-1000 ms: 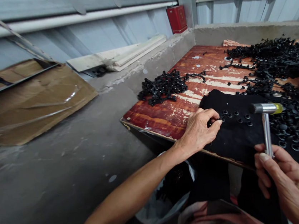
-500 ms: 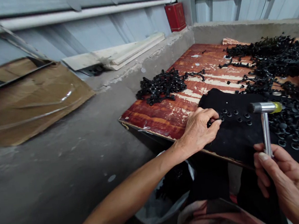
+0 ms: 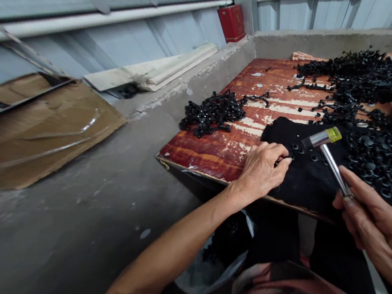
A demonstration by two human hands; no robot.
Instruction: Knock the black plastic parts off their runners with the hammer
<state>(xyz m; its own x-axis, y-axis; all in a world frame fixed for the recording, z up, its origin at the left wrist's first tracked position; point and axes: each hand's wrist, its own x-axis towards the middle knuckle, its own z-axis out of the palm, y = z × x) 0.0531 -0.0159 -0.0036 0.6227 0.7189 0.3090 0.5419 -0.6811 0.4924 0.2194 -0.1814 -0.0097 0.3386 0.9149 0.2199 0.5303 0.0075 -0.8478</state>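
Here, hammer [image 3: 333,165] in right grip [image 3: 378,226], head [image 3: 321,138] beyond it

Tabletop [image 3: 201,160]: red-brown with wood-grain streaks, its surface worn through to pale patches and stripes.
Near left corner: a heap of black knobbed strands [image 3: 213,112], one strand trailing right.
Front edge: a black cloth [image 3: 302,194], spread flat.
Far right: a larger, tangled black heap [image 3: 368,75], stray bits around it.
Back edge: a crumpled pale-pink item [image 3: 304,56], too small to identify.
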